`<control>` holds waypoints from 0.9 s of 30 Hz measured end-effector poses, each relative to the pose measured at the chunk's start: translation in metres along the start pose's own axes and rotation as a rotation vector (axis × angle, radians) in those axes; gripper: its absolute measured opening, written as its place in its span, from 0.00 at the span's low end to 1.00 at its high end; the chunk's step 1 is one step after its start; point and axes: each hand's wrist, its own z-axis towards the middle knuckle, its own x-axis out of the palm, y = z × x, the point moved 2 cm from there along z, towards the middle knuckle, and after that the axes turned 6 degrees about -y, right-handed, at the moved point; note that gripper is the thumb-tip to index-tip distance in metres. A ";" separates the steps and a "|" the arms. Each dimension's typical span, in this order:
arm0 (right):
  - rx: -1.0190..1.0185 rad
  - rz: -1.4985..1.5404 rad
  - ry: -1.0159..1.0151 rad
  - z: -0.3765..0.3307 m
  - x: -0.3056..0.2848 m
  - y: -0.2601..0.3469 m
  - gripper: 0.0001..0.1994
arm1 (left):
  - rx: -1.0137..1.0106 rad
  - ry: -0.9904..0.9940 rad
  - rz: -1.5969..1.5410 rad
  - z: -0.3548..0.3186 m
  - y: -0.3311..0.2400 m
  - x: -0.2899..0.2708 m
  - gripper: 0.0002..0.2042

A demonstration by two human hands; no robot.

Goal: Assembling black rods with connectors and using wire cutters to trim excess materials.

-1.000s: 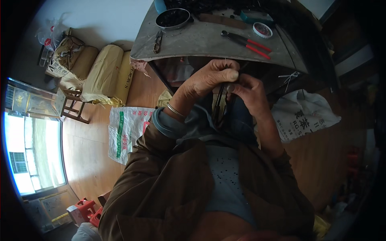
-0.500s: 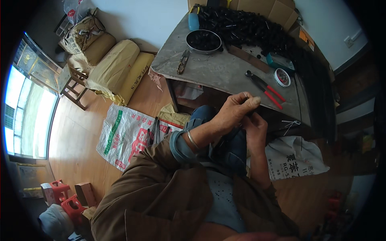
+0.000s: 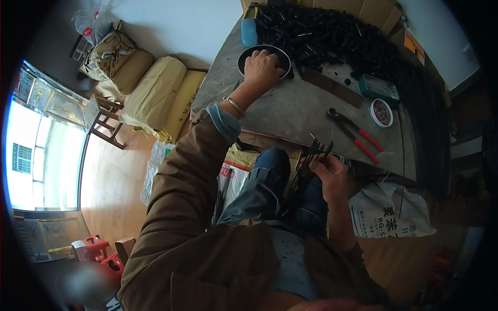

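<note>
My left hand (image 3: 263,68) reaches down into a round, light-rimmed pan (image 3: 239,63) on the table. In the earlier frame the pan holds small black pieces; now the hand covers most of its inside. My left fingertips are hidden there, so what they grip cannot be made out. Above my lap, my right hand (image 3: 333,175) is closed around a bundle of thin black rods (image 3: 306,165). The rods' upper ends stick up past my thumb, and the lower ends hang between my knees.
A heap of black tubular pieces (image 3: 321,36) covers the table's (image 3: 280,111) back. Nearby lie red-handled pliers (image 3: 355,136), a brown flat bar (image 3: 332,87), a teal box (image 3: 377,88) and a small round tub (image 3: 381,113). A white sack (image 3: 391,215) lies on the floor at right.
My left hand has left my right hand and moved forward and left into the pan. My right hand has tilted, and the bundle of rods shows more plainly.
</note>
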 end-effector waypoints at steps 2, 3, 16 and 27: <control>0.000 0.005 0.010 0.003 -0.003 0.000 0.07 | 0.053 -0.135 -0.028 -0.002 -0.005 -0.002 0.13; 0.012 0.010 0.009 0.006 -0.004 0.000 0.07 | 0.105 -0.277 -0.062 -0.003 -0.008 -0.005 0.13; 0.051 -0.097 -0.002 0.002 -0.008 0.005 0.11 | -0.693 0.863 -1.846 -0.118 -0.110 -0.035 0.15; 0.041 -0.058 -0.006 -0.013 -0.013 -0.001 0.08 | -0.551 0.746 -1.768 -0.126 -0.102 -0.048 0.14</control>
